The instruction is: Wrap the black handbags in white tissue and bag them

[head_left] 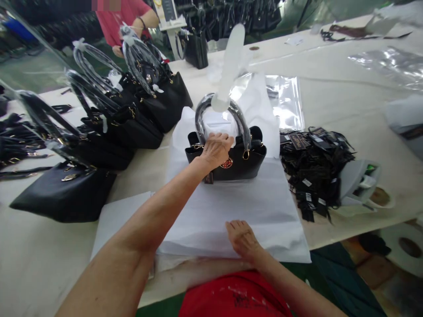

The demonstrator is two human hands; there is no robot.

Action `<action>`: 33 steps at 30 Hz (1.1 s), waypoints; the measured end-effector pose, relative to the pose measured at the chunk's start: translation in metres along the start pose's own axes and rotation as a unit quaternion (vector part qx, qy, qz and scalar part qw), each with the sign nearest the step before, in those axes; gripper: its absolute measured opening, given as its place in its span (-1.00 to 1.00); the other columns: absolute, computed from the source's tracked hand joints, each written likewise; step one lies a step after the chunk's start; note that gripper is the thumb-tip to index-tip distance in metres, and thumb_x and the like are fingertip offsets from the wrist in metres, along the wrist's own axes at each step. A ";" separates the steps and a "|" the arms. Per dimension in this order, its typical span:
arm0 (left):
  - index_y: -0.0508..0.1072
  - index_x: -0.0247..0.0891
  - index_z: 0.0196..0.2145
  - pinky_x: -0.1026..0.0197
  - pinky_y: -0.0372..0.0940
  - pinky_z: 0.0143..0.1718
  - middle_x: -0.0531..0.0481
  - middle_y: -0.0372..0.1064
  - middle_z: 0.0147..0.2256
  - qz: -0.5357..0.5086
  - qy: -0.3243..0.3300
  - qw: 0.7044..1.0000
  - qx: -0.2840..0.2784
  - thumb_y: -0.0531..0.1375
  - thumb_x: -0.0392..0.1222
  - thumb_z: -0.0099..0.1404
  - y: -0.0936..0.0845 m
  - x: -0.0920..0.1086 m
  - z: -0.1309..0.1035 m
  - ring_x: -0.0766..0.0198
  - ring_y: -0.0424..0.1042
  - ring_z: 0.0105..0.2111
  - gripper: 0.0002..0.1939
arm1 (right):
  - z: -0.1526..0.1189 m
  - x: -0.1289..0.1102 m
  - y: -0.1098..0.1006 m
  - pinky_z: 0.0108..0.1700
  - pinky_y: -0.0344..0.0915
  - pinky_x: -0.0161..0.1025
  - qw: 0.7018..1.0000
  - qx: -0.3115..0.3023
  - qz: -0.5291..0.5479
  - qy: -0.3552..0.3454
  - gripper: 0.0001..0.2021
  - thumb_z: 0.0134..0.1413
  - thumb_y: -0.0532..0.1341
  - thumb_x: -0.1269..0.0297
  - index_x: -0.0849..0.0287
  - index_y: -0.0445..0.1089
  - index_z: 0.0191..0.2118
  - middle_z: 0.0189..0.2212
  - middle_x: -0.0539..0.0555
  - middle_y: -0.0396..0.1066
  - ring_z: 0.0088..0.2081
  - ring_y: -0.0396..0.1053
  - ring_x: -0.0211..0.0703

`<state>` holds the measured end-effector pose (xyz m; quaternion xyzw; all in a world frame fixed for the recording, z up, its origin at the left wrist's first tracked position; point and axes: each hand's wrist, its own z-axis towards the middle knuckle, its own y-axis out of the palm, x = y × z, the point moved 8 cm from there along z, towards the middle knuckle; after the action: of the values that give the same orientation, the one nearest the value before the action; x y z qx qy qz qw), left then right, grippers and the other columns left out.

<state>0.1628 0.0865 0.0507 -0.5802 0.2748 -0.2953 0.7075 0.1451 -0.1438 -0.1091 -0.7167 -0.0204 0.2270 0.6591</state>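
Observation:
A small black handbag (246, 165) stands upright on white tissue paper (198, 215), its arched handles wrapped in clear plastic. White stuffing shows between the handles, and a round red and gold emblem (227, 163) sits on its front. My left hand (217, 149) reaches over the bag's front, fingers curled and closed at its top edge; the fingertips are partly hidden. A black tag (209, 178) hangs below that wrist. Nearer to me, my right hand (242, 237) rests on the paper with its fingers bent under. Whatever lies beneath those fingers is hidden.
Several black handbags (132, 125) with plastic-wrapped handles line the left side. At right lie a heap of black tags (313, 163), a white plastic holder (358, 182) and a clear plastic bag (287, 101). A pale translucent strip (229, 66) rises behind the handles. A person (124, 20) stands across the table.

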 end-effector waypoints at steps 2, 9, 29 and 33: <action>0.41 -0.33 -0.25 0.06 0.10 -0.24 -0.18 0.38 -0.30 -0.006 -0.003 1.000 -0.013 0.02 -0.45 0.17 -0.003 -0.001 0.002 0.05 0.34 -0.20 -0.76 | 0.008 0.005 -0.008 -0.31 0.13 -0.22 1.000 -0.009 0.002 -0.004 -0.78 0.03 0.04 0.58 0.22 0.36 -0.26 -0.44 0.11 0.39 -0.39 0.29 -0.13; 0.44 -0.32 -0.26 0.09 0.13 -0.21 -0.14 0.41 -0.30 -0.020 0.000 0.999 -0.044 0.06 -0.40 0.20 -0.009 -0.004 0.002 0.10 0.39 -0.20 -0.80 | 0.038 0.031 -0.068 -0.30 0.19 -0.27 0.998 0.060 0.018 -0.011 -0.74 0.07 -0.01 0.55 0.21 0.37 -0.22 -0.42 0.09 0.41 -0.36 0.33 -0.15; 0.43 -0.39 -0.26 0.13 0.24 -0.20 -0.14 0.42 -0.28 -0.011 0.016 0.999 -0.048 0.02 -0.43 0.22 -0.060 -0.002 -0.003 0.14 0.40 -0.26 -0.78 | 0.162 0.050 -0.222 -0.13 0.30 -0.26 0.983 0.157 -0.090 0.018 -0.68 0.18 -0.03 0.52 0.22 0.36 -0.05 0.00 0.20 0.29 -0.15 0.36 -0.12; 0.38 -0.39 -0.24 0.06 0.26 -0.19 -0.20 0.38 -0.30 0.014 0.005 0.988 0.153 -0.09 -0.37 0.32 -0.078 0.016 -0.041 0.09 0.37 -0.24 -0.74 | 0.173 0.053 -0.225 -0.12 0.27 -0.30 0.987 0.105 -0.115 0.040 -0.75 0.16 0.02 0.53 0.27 0.42 -0.18 -0.21 0.19 0.38 -0.13 0.33 -0.12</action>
<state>0.1355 0.0361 0.1196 -0.4592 0.2384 -0.3269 0.7909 0.1921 0.0647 0.0851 -0.6452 -0.0525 0.1217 0.7524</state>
